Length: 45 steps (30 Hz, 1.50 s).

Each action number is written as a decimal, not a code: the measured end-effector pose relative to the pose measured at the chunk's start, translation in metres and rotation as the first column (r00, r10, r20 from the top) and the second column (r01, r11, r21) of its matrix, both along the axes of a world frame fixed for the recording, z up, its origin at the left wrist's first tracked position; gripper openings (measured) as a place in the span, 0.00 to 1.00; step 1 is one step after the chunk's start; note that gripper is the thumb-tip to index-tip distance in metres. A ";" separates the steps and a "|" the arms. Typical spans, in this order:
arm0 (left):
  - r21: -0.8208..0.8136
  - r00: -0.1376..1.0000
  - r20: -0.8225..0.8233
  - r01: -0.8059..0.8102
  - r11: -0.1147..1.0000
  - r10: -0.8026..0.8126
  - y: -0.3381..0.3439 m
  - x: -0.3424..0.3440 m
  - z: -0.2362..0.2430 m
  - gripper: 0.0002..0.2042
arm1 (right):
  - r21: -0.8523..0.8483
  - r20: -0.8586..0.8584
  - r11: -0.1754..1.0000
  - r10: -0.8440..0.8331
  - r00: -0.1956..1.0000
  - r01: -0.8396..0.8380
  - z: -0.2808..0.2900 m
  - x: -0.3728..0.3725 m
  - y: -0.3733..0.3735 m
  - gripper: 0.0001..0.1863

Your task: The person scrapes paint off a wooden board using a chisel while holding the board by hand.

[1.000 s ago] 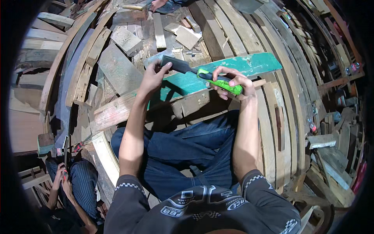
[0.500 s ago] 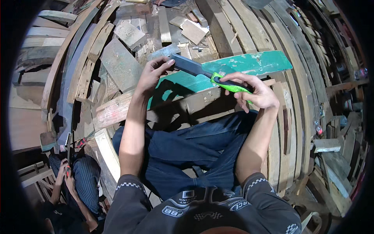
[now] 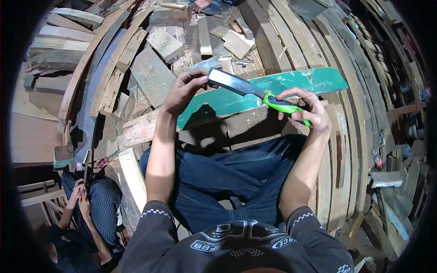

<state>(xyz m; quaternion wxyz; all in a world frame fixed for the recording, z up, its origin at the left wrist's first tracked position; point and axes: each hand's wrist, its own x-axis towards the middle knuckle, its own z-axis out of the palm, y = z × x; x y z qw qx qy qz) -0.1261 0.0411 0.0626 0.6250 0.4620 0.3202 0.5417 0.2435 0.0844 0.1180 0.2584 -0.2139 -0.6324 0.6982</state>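
While our right grip (image 3: 307, 108) grasped the chisel (image 3: 231, 82), board (image 3: 300, 81) below, our left grip (image 3: 181, 91), pinching its end, needed skin clear of sharpness.

White lettering stands on the wearer's dark shirt (image 3: 191, 263), well below both hands. Below the left hand (image 3: 189, 88), and slightly right of it, is a slanted badge (image 3: 207, 245) of bold, outlined characters. Below the right hand (image 3: 306, 107), and slightly left, an oval emblem (image 3: 283, 242) bears capital letters. Between these two badges sit crossed chequered flags (image 3: 247, 252) and, higher, a small square logo (image 3: 223, 228). Far down-left of the left hand, a co-worker's black top (image 3: 54, 248) carries a small pale mark (image 3: 65, 239), too tiny to read.
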 end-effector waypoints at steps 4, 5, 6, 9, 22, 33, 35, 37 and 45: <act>0.071 0.992 0.103 0.070 0.995 -0.077 -0.003 -0.001 0.003 0.09 | 0.018 -0.060 0.999 0.037 0.998 -0.036 0.000 0.004 0.000 0.30; 0.098 0.992 0.104 0.068 0.993 -0.078 -0.004 -0.001 0.002 0.10 | 0.021 -0.071 0.999 0.045 0.996 -0.043 0.000 0.004 0.000 0.30; 0.078 0.987 0.117 0.102 0.992 -0.110 -0.005 -0.003 0.004 0.11 | 0.026 -0.081 0.999 0.048 0.996 -0.046 0.000 0.004 0.000 0.30; 0.043 0.978 0.164 0.126 0.991 -0.131 -0.006 -0.005 -0.002 0.11 | 0.006 -0.078 0.998 0.061 0.995 -0.061 0.001 0.007 -0.001 0.29; -0.006 0.937 0.298 0.194 0.981 -0.183 -0.010 -0.008 -0.017 0.14 | 0.002 -0.090 0.995 0.100 0.991 -0.100 0.000 0.008 0.000 0.31; 0.064 0.886 0.164 0.428 0.901 -0.433 -0.014 -0.016 0.001 0.19 | 0.014 0.004 0.993 0.118 0.993 -0.118 -0.002 -0.002 0.002 0.38; 0.131 0.847 0.150 0.495 0.859 -0.510 -0.011 -0.014 0.003 0.20 | 0.052 -0.093 0.996 0.071 0.993 -0.066 -0.010 -0.008 -0.002 0.38; 0.131 0.852 0.137 0.490 0.862 -0.505 -0.013 -0.014 0.008 0.19 | 0.021 0.044 0.997 0.078 0.996 -0.079 -0.005 0.001 -0.001 0.40; 0.045 0.984 -0.179 -0.012 0.999 0.020 -0.011 -0.021 0.035 0.16 | 0.013 -0.183 0.930 -0.360 0.915 0.368 0.006 0.013 -0.012 0.39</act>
